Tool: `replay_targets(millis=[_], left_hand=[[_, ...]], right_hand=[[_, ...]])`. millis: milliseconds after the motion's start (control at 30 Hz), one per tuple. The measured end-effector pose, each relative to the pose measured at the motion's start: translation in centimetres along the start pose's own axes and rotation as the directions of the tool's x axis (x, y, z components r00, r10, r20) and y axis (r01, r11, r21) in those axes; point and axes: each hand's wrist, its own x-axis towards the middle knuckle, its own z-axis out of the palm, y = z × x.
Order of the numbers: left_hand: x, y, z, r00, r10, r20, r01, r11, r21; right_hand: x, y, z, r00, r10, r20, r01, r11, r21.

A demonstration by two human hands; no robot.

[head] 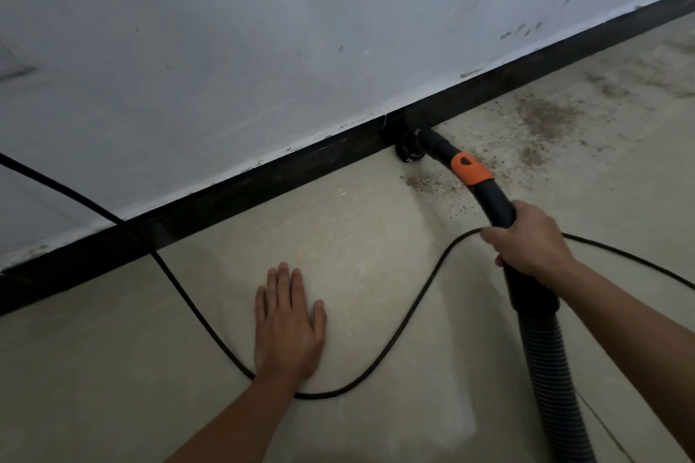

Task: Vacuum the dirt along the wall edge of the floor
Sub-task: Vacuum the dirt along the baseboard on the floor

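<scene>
My right hand [526, 241] grips the black vacuum wand [492, 199], which has an orange collar [471, 169]. The wand's round nozzle [408, 148] rests on the floor against the black skirting board [263, 177]. Brown dirt [541, 120] is scattered over the pale floor to the right of the nozzle, along the skirting. A smaller patch of dirt [425, 184] lies just below the nozzle. My left hand [287, 323] lies flat on the floor, palm down, fingers together, holding nothing.
A ribbed black hose [553, 380] runs from the wand down to the lower right edge. A thin black power cable [395, 334] loops across the floor, under my left wrist and up the white wall [263, 30] at the left.
</scene>
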Motion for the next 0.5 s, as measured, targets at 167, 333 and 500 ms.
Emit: replay_targets(millis=[167,333,500], left_hand=[[-0.1,0.0,0.0,1.000,-0.002,-0.001,0.002,1.000,-0.008],[-0.1,0.0,-0.1,1.000,-0.003,0.004,0.004,1.000,-0.020],[-0.1,0.1,-0.1,1.000,-0.014,0.016,0.015,0.999,-0.030]], right_hand=[[0.3,0.9,-2.8,0.999,0.050,0.009,-0.051,0.998,0.040],[-1.0,1.5,-3.4,0.988,0.035,0.150,-0.059,0.986,0.159],[-1.8,1.3,-4.0,0.982,-0.021,0.186,0.008,0.998,0.067]])
